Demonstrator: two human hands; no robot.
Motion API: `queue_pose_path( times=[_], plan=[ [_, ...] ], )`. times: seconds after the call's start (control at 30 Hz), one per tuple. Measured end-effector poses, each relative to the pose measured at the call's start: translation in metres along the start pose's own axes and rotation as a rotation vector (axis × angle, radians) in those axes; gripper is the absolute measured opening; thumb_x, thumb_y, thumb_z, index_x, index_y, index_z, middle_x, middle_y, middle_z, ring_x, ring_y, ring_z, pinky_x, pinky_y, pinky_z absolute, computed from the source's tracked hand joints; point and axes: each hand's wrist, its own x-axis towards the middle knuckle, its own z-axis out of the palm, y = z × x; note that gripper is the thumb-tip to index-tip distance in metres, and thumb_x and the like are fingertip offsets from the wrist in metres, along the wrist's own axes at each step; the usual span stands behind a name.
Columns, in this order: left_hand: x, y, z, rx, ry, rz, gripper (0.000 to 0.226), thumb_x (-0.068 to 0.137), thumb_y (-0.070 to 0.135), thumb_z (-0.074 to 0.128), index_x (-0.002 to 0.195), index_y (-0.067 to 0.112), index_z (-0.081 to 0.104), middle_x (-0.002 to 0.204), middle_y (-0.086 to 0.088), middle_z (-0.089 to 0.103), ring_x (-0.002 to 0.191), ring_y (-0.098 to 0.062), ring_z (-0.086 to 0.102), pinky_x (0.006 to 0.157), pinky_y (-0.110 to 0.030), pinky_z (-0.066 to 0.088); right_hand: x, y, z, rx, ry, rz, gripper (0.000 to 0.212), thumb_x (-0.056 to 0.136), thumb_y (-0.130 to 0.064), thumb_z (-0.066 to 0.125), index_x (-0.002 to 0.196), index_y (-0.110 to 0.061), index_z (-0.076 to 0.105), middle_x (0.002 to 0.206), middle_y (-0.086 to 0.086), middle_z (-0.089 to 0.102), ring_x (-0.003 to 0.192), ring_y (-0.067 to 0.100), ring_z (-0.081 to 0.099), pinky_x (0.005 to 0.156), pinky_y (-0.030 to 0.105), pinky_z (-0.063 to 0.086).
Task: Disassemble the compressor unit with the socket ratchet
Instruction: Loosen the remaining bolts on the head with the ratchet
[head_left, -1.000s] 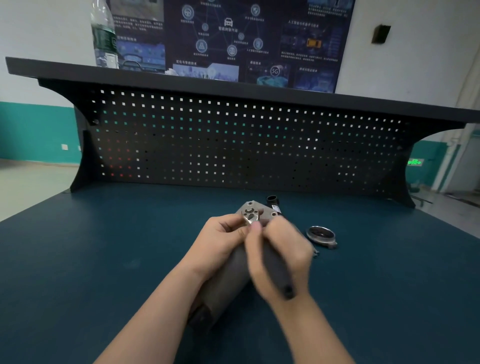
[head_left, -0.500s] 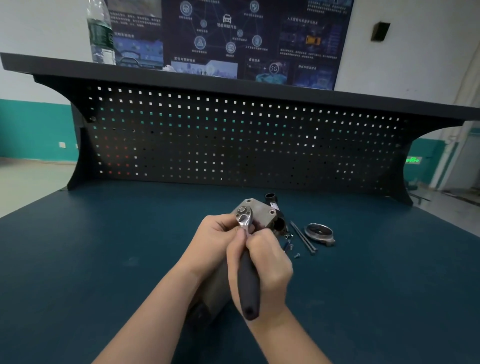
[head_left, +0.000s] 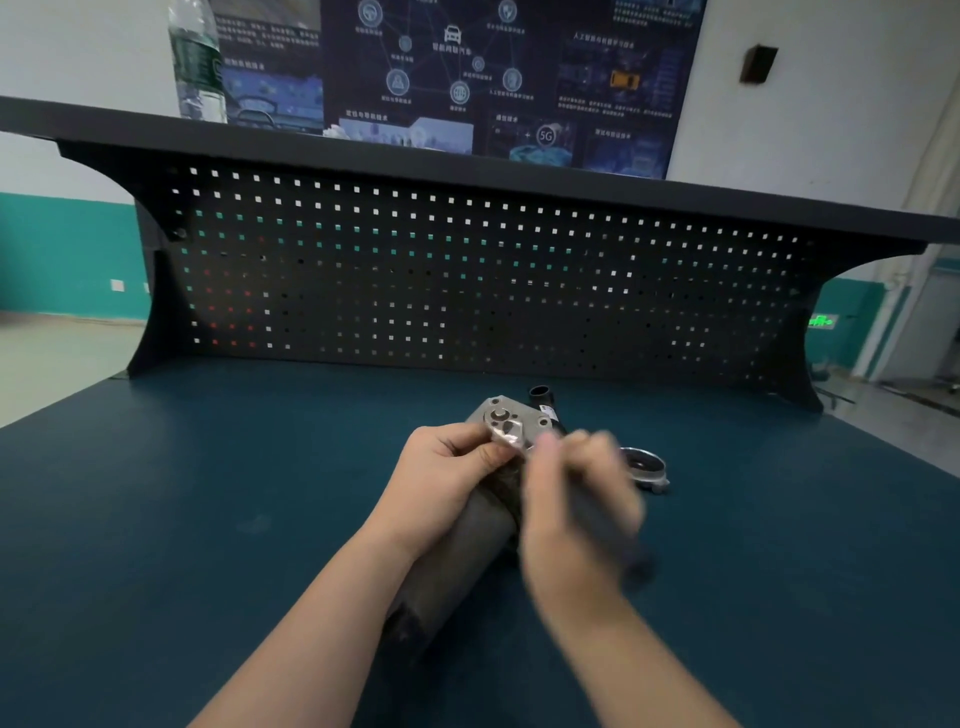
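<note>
The grey compressor unit (head_left: 457, 545) lies lengthwise on the blue bench (head_left: 208, 519), its metal end plate (head_left: 514, 413) pointing away from me. My left hand (head_left: 441, 478) grips the body just behind that plate. The socket ratchet (head_left: 506, 431) sits with its shiny head on the plate, and its dark handle runs back to the right. My right hand (head_left: 576, 499), blurred by motion, is wrapped around that handle. A black port (head_left: 540, 396) sticks up behind the plate.
A round metal cover (head_left: 644, 465) lies on the bench right of my right hand. The perforated back panel (head_left: 467, 280) closes the far side under a shelf carrying a water bottle (head_left: 197, 57). Open bench surface stretches left and right.
My right hand swung the ratchet handle from the right toward me, then back out to the right. The loose bolts seen half a second ago are now hidden behind it. My left hand stayed put.
</note>
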Motion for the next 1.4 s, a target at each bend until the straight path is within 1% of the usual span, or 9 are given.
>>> queue_pose_path(
  times=[0.13,0.37,0.5,0.6,0.83,0.97,1.1,1.2,1.4],
  plan=[
    [-0.004,0.001,-0.003,-0.094,-0.035,-0.069,0.007,0.082,0.014,0.074,0.085,0.018,0.080,0.082,0.005,0.075,0.076,-0.003,0.066,0.067,-0.016,0.050,-0.013,-0.004,0.000,-0.369,-0.151,-0.551,0.028,0.084,-0.002,0.060,0.060,-0.011,0.047,0.054,0.003,0.047,0.051,0.013,0.045,0.055,0.018,0.039],
    [-0.002,0.007,-0.001,-0.057,-0.024,-0.035,0.017,0.081,0.012,0.066,0.090,0.019,0.078,0.092,0.001,0.077,0.090,-0.006,0.070,0.079,-0.014,0.050,0.070,-0.005,-0.031,0.489,-0.304,0.509,0.041,0.081,-0.003,0.059,0.051,-0.019,0.037,0.044,0.008,0.041,0.035,0.014,0.032,0.042,0.024,0.016],
    [0.000,0.003,0.002,0.025,0.012,0.039,0.024,0.088,0.001,0.064,0.088,0.021,0.078,0.083,0.008,0.076,0.082,0.001,0.067,0.074,-0.012,0.048,0.021,-0.002,-0.015,0.203,0.054,0.188,0.035,0.086,-0.020,0.058,0.055,-0.027,0.043,0.047,-0.003,0.046,0.042,0.014,0.041,0.046,0.024,0.033],
    [-0.003,0.003,0.001,-0.034,-0.024,0.013,0.011,0.081,0.020,0.070,0.084,0.021,0.080,0.084,0.006,0.076,0.082,-0.001,0.066,0.072,-0.015,0.049,-0.027,-0.004,0.000,-0.080,0.064,-0.137,0.024,0.091,-0.032,0.059,0.071,-0.033,0.046,0.065,-0.012,0.053,0.060,0.006,0.051,0.064,0.019,0.043],
    [-0.003,0.005,-0.001,-0.034,-0.080,0.036,0.020,0.080,0.020,0.065,0.096,0.020,0.076,0.097,0.008,0.076,0.097,-0.003,0.067,0.084,-0.015,0.048,0.060,-0.007,-0.037,0.391,-0.351,0.452,0.035,0.080,-0.012,0.061,0.053,-0.021,0.040,0.044,0.007,0.046,0.033,0.015,0.034,0.040,0.022,0.020],
    [-0.002,0.004,0.001,-0.005,-0.068,0.029,0.018,0.084,0.014,0.065,0.097,0.021,0.076,0.096,0.009,0.076,0.096,-0.002,0.068,0.085,-0.015,0.048,0.064,0.005,-0.033,0.692,-0.257,0.722,0.034,0.078,-0.012,0.053,0.058,-0.020,0.027,0.041,0.003,0.039,0.029,0.010,0.027,0.037,0.018,0.016],
    [-0.001,0.000,0.002,0.088,-0.027,0.049,0.026,0.090,0.001,0.064,0.091,0.023,0.078,0.090,0.007,0.076,0.089,-0.002,0.067,0.083,-0.017,0.049,0.009,0.005,-0.017,0.389,0.079,0.256,0.031,0.084,-0.020,0.059,0.058,-0.024,0.042,0.047,0.003,0.044,0.037,0.017,0.038,0.042,0.023,0.032],
    [-0.003,0.000,0.000,0.024,-0.033,0.013,0.013,0.088,0.014,0.069,0.088,0.020,0.080,0.089,0.003,0.076,0.086,-0.005,0.066,0.078,-0.022,0.050,-0.023,0.001,-0.004,-0.057,-0.009,-0.232,0.023,0.091,-0.024,0.059,0.070,-0.027,0.048,0.065,-0.006,0.053,0.059,0.002,0.051,0.063,0.015,0.043],
    [-0.004,0.007,-0.004,-0.013,-0.055,0.015,0.017,0.087,0.015,0.062,0.096,0.020,0.077,0.097,0.005,0.076,0.097,-0.005,0.068,0.084,-0.016,0.048,0.053,-0.015,-0.029,0.173,-0.315,0.238,0.035,0.081,-0.016,0.061,0.051,-0.023,0.044,0.044,0.005,0.050,0.037,0.015,0.042,0.042,0.019,0.032]
  ],
)
